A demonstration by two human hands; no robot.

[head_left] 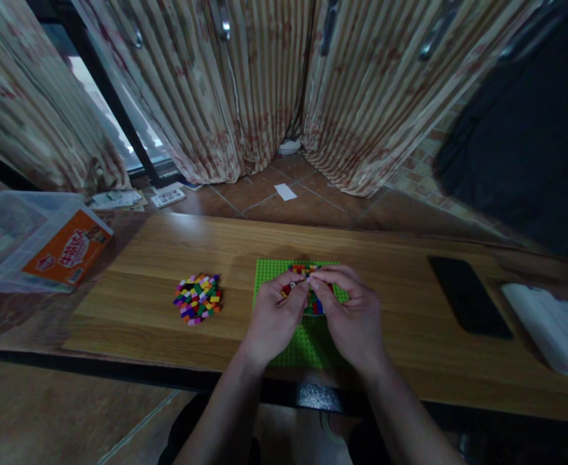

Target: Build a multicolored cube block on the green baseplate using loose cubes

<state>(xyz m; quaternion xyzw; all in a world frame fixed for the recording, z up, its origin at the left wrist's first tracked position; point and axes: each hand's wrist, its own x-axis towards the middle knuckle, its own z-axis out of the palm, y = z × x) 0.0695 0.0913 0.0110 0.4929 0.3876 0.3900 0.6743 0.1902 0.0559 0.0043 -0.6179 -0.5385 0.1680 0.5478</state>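
A green studded baseplate (291, 349) lies on the wooden table, under both hands. On its far part, coloured building bricks (318, 306) are set in a block of red, yellow, blue and green, partly covered by my fingers. My left hand (276, 316) is closed in a pinch over this block. From the other side my right hand (354, 313) is closed too, its thumb and fingertips meeting those of the left. A tiny pale building brick (308, 279) shows between the fingertips, mostly hidden. To the left is a pile of loose bricks (198, 298) in many colours.
A black phone-like slab (468, 297) lies on the table (138, 258) at the right, with a white package (552, 329) beyond it. A clear plastic box (7, 281) with an orange label stands at the left. Patterned curtains (274, 97) hang behind the table.
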